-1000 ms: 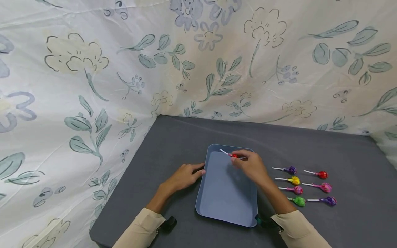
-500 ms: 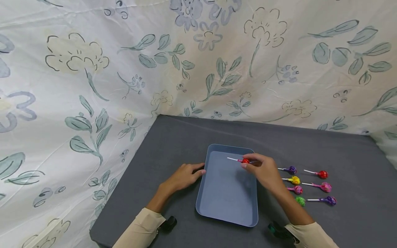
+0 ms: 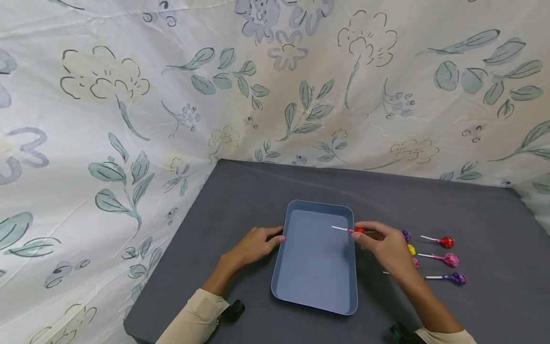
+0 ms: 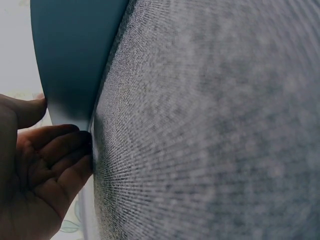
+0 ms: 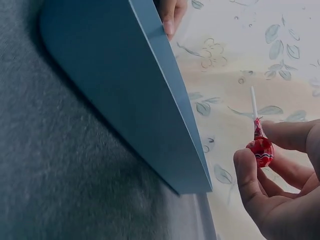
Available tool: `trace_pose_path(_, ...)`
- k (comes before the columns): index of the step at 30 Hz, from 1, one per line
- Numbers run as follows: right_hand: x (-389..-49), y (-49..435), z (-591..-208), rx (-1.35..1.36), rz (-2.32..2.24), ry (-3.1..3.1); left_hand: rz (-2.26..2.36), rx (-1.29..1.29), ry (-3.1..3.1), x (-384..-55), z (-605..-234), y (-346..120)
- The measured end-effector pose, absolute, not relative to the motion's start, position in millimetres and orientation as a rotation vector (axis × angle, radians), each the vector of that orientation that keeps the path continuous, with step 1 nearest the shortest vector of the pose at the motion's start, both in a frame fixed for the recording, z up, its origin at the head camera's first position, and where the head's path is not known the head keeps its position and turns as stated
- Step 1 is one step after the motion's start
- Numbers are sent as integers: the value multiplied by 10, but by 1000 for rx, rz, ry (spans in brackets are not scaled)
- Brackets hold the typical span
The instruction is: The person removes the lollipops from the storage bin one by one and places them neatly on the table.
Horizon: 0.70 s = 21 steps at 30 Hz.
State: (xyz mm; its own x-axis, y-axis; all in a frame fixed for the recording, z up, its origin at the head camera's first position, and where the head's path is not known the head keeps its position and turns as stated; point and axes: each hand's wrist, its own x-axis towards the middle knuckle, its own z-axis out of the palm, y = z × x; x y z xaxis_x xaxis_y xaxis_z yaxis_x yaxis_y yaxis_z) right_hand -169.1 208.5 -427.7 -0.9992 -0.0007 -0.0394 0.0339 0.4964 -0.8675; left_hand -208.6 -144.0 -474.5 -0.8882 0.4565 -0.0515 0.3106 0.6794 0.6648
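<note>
My right hand (image 3: 386,246) pinches a red-wrapped lollipop (image 3: 359,231) by its candy end, between thumb and fingertips. The white stick points left over the right rim of a blue-grey tray (image 3: 315,267). In the right wrist view the lollipop (image 5: 261,151) is held up beyond the tray's wall (image 5: 125,95). On the tray's left side, my left hand (image 3: 255,246) holds the edge. The left wrist view shows its thumb at the rim and its fingers (image 4: 55,145) against the outer wall. Inside the tray, no other lollipop shows.
Right of the tray, more lollipops lie on the dark grey table (image 3: 253,191): a red one (image 3: 447,242), a pink one (image 3: 451,259) and a purple one (image 3: 458,278). My right hand and forearm partly cover several others. A floral cloth (image 3: 275,95) hangs behind.
My right hand has moved right and toward me with the red lollipop, from above the tray's far part to its right rim. The left hand keeps its place.
</note>
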Motion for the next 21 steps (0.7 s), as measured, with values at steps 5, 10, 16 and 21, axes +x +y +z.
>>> trace_pose_path(5,-1645,2208,-4288,18,-1556,2729,1001,622,2682,-2090,-4745,-1425)
trace_pose_path(10,-1589,2295,-4296,61,-1588,2710,996,619,2680,-2093,-4757,-1424)
trace_pose_path(16,-1514,2430,-4286,153,-1559,2669,1007,623,2677,-2094,-4762,-1426)
trace_pose_path(21,-1456,2530,-4299,207,-1531,2682,1014,620,2673,-2097,-4768,-1426)
